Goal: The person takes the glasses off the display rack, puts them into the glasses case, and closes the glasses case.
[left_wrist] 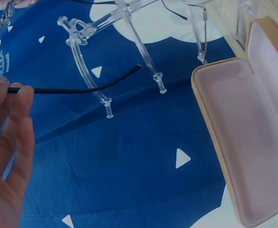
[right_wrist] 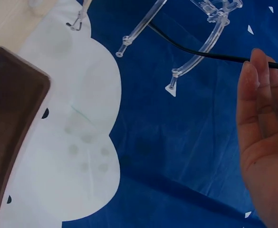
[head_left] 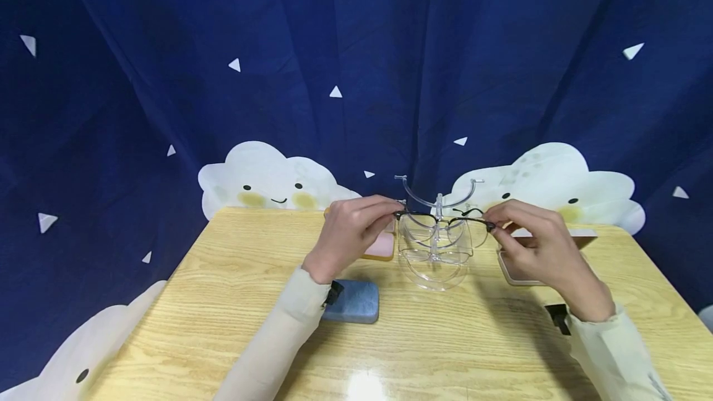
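A pair of eyeglasses with dark brow bars (head_left: 472,219) is held level in front of a clear display stand (head_left: 439,203). My left hand (head_left: 356,228) pinches the glasses at one hinge end. At the opposite end, my right hand (head_left: 537,243) grips them between thumb and fingers. Both temples are unfolded; in the left wrist view one black temple (left_wrist: 67,90) extends beyond the fingers of the left hand (left_wrist: 8,152), towards the stand's clear arms. In the right wrist view the other temple (right_wrist: 200,54) crosses a stand arm, above the right hand (right_wrist: 267,118). Thin-rimmed glasses (head_left: 409,256) rest lower on the stand.
An open orange case with pale pink lining (left_wrist: 253,137) lies left of the stand. A blue case (head_left: 356,302) sits nearer, beside the left wrist. Behind the right hand stands an open brown-lined case (head_left: 515,274). A patterned blue curtain (head_left: 379,79) hangs behind the wooden table (head_left: 434,351).
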`<state>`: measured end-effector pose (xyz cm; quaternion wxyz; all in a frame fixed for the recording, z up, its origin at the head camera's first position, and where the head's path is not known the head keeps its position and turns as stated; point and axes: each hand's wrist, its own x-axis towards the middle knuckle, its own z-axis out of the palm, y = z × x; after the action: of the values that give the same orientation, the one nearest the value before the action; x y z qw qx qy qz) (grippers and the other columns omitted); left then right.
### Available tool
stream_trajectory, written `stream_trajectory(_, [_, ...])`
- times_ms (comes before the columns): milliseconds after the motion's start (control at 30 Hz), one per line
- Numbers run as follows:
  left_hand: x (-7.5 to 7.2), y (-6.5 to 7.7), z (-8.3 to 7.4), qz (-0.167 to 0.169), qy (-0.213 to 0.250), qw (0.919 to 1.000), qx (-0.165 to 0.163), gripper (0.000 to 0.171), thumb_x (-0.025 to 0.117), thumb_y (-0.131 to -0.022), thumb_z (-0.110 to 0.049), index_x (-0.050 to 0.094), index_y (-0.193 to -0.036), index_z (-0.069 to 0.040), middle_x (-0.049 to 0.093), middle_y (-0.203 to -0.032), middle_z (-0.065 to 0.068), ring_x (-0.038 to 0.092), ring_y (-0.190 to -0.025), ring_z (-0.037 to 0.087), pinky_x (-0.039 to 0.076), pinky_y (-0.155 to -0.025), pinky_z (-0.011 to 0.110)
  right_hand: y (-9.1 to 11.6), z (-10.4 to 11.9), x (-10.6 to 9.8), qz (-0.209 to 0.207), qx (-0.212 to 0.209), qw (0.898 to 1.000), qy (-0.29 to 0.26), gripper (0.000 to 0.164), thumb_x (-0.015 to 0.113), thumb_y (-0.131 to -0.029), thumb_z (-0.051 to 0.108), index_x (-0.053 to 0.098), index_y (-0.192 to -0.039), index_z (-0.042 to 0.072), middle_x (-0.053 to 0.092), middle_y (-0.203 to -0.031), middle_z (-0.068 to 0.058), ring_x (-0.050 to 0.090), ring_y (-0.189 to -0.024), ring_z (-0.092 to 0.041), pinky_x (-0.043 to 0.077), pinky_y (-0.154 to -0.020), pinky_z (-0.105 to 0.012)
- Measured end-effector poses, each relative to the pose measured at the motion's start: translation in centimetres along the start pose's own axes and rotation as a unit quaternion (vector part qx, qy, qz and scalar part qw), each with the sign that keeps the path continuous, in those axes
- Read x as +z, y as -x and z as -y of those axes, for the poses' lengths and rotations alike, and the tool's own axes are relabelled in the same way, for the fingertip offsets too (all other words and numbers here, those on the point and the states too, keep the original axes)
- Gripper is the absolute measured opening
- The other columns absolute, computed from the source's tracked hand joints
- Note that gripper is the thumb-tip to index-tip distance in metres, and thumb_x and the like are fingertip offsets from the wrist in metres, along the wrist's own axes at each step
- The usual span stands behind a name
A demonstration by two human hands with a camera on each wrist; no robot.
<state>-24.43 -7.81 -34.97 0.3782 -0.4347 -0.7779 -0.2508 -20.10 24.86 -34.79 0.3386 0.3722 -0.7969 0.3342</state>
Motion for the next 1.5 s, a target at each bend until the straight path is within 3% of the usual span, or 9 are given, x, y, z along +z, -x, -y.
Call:
stream_trajectory(267, [-0.5,-0.3,-0.3,-0.016,0.014,0.9997,0.014,0.016,0.077,-0.095,-0.012,0.082,-0.11,-0.013,0.082,-0.105,-0.001,0.079,-0.094,0.01,0.063,-0.081,0.024,-0.3,0.6,-0.4,-0.016,-0.012,1.0,-0.018,0.039,0.071,-0.071,-0.022,0.078,-0.094,0.008,0.076,-0.096,0.0,0.067,-0.094,0.008,0.053,-0.077,-0.003])
stream_trajectory(600, [-1.5,-0.6,-1.0,-0.041,0.034,0.9981,0.031,0.015,0.079,-0.092,-0.008,0.082,-0.107,-0.009,0.082,-0.103,0.002,0.079,-0.093,0.013,0.063,-0.085,0.024,-0.6,1.5,-1.1,-0.04,-0.021,0.997,-0.055,0.034,0.07,-0.068,-0.023,0.077,-0.091,0.0,0.076,-0.109,0.011,0.07,-0.099,0.004,0.055,-0.078,-0.004])
stream_trajectory(900, [-2.3,-0.9,-1.8,-0.062,0.043,0.9958,0.052,0.017,0.081,-0.09,-0.011,0.082,-0.106,-0.008,0.082,-0.102,0.004,0.079,-0.093,0.015,0.063,-0.087,0.025,-1.3,3.1,-1.3,-0.102,-0.03,0.99,-0.094,0.018,0.067,-0.07,-0.023,0.074,-0.082,-0.01,0.078,-0.103,0.003,0.072,-0.099,-0.001,0.054,-0.085,-0.008])
stream_trajectory(1067, [-2.5,-1.0,-2.1,-0.097,0.015,0.9929,0.067,0.013,0.08,-0.091,-0.012,0.083,-0.104,-0.01,0.08,-0.098,0.004,0.077,-0.085,0.014,0.063,-0.078,0.024,-1.5,3.6,-1.0,-0.132,-0.035,0.984,-0.112,0.008,0.07,-0.079,-0.018,0.075,-0.082,-0.013,0.073,-0.096,0.0,0.067,-0.085,0.0,0.054,-0.077,-0.006])
stream_trajectory(1233, [-2.3,-0.9,-2.1,-0.116,-0.011,0.9907,0.07,0.012,0.078,-0.093,-0.013,0.083,-0.104,-0.011,0.074,-0.089,0.003,0.068,-0.072,0.012,0.056,-0.063,0.022,-1.4,3.3,-0.9,-0.122,-0.037,0.981,-0.149,0.016,0.066,-0.076,-0.025,0.075,-0.085,-0.014,0.075,-0.088,0.001,0.066,-0.076,0.002,0.054,-0.069,-0.005])
stream_trajectory(1367, [-2.2,-0.8,-2.1,-0.114,-0.012,0.9903,0.078,0.012,0.075,-0.096,-0.014,0.083,-0.105,-0.01,0.076,-0.087,0.002,0.069,-0.071,0.011,0.057,-0.064,0.022,-1.1,3.1,-1.0,-0.111,-0.034,0.976,-0.184,0.022,0.064,-0.074,-0.028,0.075,-0.086,-0.014,0.079,-0.091,0.003,0.071,-0.078,0.002,0.057,-0.067,-0.008])
stream_trajectory(1500, [-2.3,-0.9,-2.1,-0.113,-0.014,0.9895,0.089,0.012,0.078,-0.093,-0.012,0.083,-0.104,-0.011,0.078,-0.088,0.001,0.072,-0.073,0.011,0.06,-0.067,0.023,-1.0,3.1,-1.2,-0.109,-0.036,0.971,-0.21,0.017,0.066,-0.077,-0.026,0.074,-0.086,-0.016,0.08,-0.093,0.0,0.074,-0.081,0.0,0.059,-0.069,-0.01])
